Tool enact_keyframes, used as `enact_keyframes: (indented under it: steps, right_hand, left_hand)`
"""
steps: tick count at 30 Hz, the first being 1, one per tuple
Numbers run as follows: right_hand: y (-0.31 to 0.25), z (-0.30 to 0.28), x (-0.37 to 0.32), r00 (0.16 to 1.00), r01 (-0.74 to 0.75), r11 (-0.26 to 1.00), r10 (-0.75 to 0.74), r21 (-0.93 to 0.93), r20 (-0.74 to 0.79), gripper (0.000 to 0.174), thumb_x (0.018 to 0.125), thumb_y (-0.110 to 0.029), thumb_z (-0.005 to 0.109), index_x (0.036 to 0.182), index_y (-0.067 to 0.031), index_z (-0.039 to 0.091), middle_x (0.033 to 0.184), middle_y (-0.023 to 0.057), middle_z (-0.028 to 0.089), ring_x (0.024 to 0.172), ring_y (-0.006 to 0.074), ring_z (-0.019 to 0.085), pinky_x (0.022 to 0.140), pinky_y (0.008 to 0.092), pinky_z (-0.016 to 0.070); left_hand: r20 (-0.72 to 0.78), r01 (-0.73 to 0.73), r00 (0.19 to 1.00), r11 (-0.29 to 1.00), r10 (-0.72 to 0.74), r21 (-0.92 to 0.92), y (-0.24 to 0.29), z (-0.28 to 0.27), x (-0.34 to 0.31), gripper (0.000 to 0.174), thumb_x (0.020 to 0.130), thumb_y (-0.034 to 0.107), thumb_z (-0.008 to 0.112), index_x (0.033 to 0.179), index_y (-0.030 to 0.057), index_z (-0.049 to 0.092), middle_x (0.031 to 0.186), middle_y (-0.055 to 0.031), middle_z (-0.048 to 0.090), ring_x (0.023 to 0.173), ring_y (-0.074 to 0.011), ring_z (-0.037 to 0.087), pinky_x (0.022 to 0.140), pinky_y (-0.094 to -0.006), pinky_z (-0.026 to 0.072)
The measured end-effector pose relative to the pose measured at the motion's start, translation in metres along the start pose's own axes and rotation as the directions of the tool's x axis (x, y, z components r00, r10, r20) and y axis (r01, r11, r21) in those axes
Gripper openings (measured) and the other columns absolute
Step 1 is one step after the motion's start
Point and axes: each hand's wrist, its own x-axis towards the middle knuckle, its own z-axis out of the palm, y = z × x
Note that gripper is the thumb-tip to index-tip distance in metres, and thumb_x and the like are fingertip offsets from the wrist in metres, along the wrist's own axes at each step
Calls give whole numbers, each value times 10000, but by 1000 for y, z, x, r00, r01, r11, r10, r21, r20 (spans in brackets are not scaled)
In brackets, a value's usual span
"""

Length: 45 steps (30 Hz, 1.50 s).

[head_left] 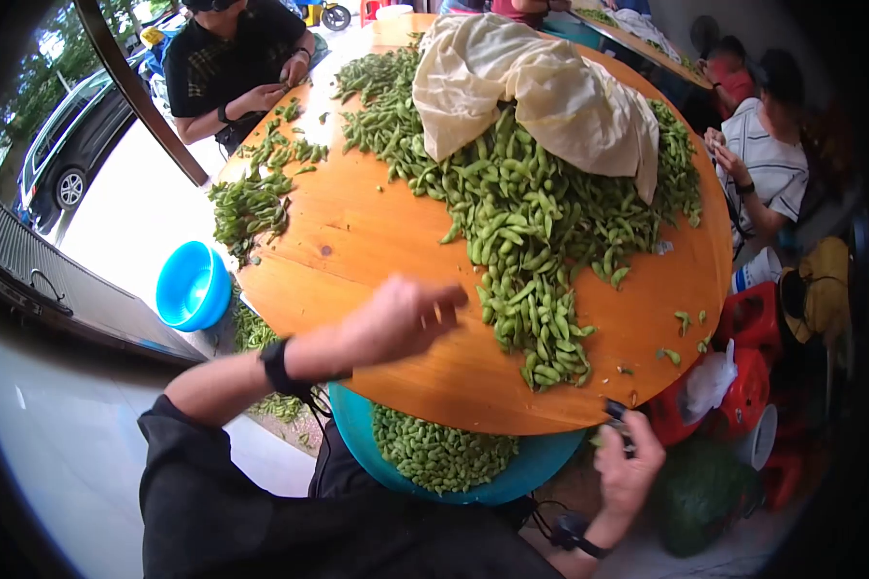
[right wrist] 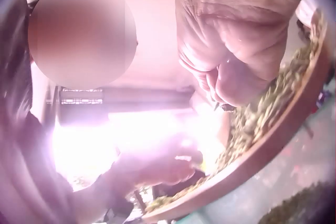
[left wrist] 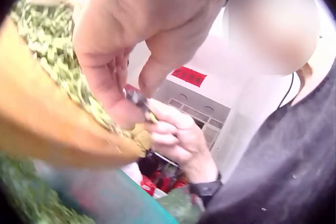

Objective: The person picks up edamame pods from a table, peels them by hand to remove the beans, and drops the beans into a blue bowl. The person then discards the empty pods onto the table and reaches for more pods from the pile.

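A large heap of edamame pods (head_left: 536,241) covers much of the round wooden table (head_left: 357,261), narrowing toward the near edge. My left hand (head_left: 396,318) is above the table just left of the heap's narrow end, blurred, with loosely bent fingers and nothing visible between them. At the near right edge, my right hand (head_left: 628,463) grips a small black tool (head_left: 615,410); its exact kind I cannot tell. The left wrist view shows this dark tool (left wrist: 137,98) sticking out of the right fist (left wrist: 178,137). Below the table edge, a teal basin (head_left: 352,420) holds many pods.
A cream cloth (head_left: 541,87) drapes over the heap's far part. Loose pods and leaves (head_left: 251,207) lie at the table's left. A blue basin (head_left: 193,287) stands on the floor at left, red stools (head_left: 748,386) at right. Two people (head_left: 232,68) (head_left: 763,159) sit around.
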Motion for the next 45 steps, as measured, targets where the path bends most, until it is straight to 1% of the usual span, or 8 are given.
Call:
enact_keyframes:
  steps: [4,10,14,26,31,38,40,45]
  right_hand:
    - [35,-51,7,896,147,778,-366,-611,-251,205,896,-60,639,1034,91,623,799,207,659,676,306,651,616,385,497]
    - [26,-29,4,896,156,804,-360,-573,-260,195,879,-39,630,1026,87,608,842,226,625,748,387,627,675,427,484]
    - [10,5,10,903,314,830,-411,-460,-124,164,858,25,581,1009,77,620,816,184,623,725,327,636,668,378,498]
    - [-20,116,7,865,-321,800,30,507,501,299,967,-29,534,1245,79,563,703,-21,502,556,29,429,476,207,355]
    - [-17,116,8,830,-406,725,38,557,557,319,975,-43,529,1268,82,541,698,-38,471,548,31,396,478,203,327]
    - [-9,113,5,848,-351,754,4,555,531,275,966,-17,528,1229,47,574,719,-31,465,541,33,390,464,204,320]
    - [-7,111,5,861,-278,778,-57,563,505,263,963,-9,530,1215,42,581,724,-30,462,538,32,387,458,205,315]
    - [0,96,8,743,-544,496,-89,677,663,226,960,22,516,1168,16,604,734,-23,487,537,29,396,452,202,301]
  left_hand:
    - [-102,229,971,964,-216,135,-69,-21,58,116,857,142,654,866,43,712,757,-114,699,663,-242,684,632,-351,538]
    - [-205,246,959,931,-194,268,-99,7,79,136,761,187,683,789,57,706,696,-113,690,730,-317,669,723,-424,529]
    - [-159,312,942,945,-296,93,-90,-8,66,138,787,168,687,786,31,697,782,-138,698,689,-269,668,651,-367,523]
    - [307,386,921,458,-240,-801,29,23,-39,89,967,108,600,1032,47,605,904,19,626,770,-45,558,690,-209,477]
    - [-32,90,992,867,-122,-491,35,49,-48,169,867,-4,650,1024,28,599,898,-119,657,786,-270,677,658,-340,528]
    - [-133,-109,988,968,80,-225,48,54,-52,124,895,-24,645,997,18,588,820,-55,628,722,-139,638,603,-290,510]
    - [134,241,936,318,-324,-917,50,57,-54,165,898,0,664,1009,40,549,822,-39,621,659,-149,601,543,-274,467]
    - [460,391,876,-343,-147,-854,47,64,-58,157,939,80,645,1033,47,524,804,-34,611,613,-116,564,538,-254,456]
